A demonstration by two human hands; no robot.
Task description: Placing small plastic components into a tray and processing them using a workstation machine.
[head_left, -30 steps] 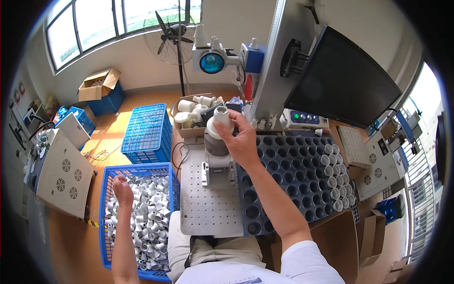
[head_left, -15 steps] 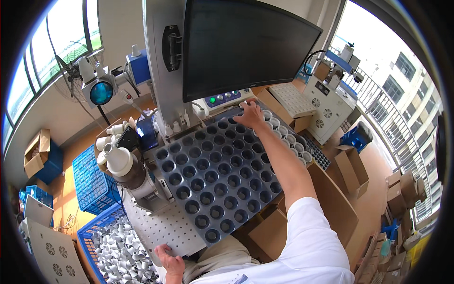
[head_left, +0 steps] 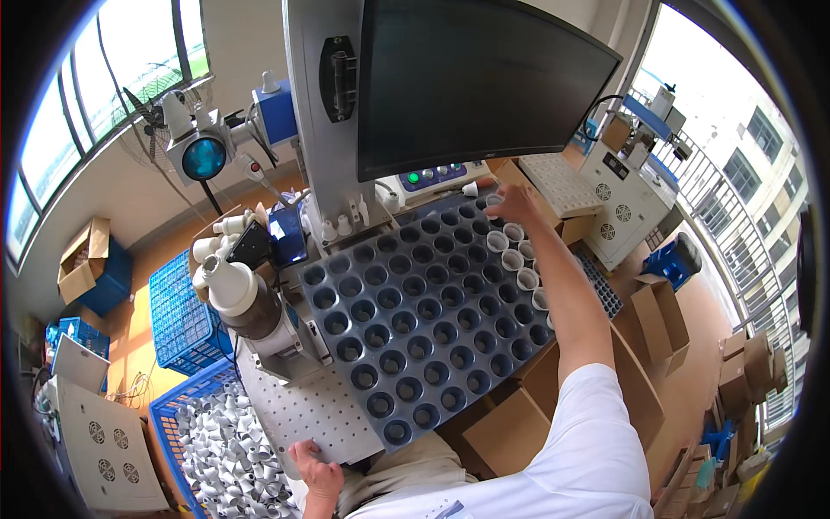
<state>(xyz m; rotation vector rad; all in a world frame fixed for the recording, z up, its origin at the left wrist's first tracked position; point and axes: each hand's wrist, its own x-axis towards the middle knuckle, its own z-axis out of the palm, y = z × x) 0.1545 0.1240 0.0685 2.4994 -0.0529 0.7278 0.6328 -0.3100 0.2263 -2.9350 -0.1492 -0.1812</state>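
Note:
My right hand (head_left: 517,208) reaches over the far right corner of a large dark tray (head_left: 393,339) with rows of round pockets. Its bent fingers close on a white cup (head_left: 494,201), partly covered by the fingers. Several more white cups (head_left: 512,260) stand in the pockets along the tray's right side, some hidden under my forearm. A small white fitting (head_left: 470,189) lies just left of my right fingertips. At the near left, my left hand (head_left: 318,474) rests by the edge of a perforated metal plate (head_left: 307,406), fingers loosely apart, holding nothing.
A dark monitor (head_left: 484,86) hangs over the tray's far side. Left of the tray stands a machine head with a white cone (head_left: 232,290). A blue basket (head_left: 164,424) full of white fittings sits at lower left. An open cardboard box (head_left: 510,432) is below the tray's right edge.
My right hand has shifted right along the tray's far edge, from beside the small white fitting to the cups, its fingers drawing together. The view has shifted slightly; my left hand stays by the plate.

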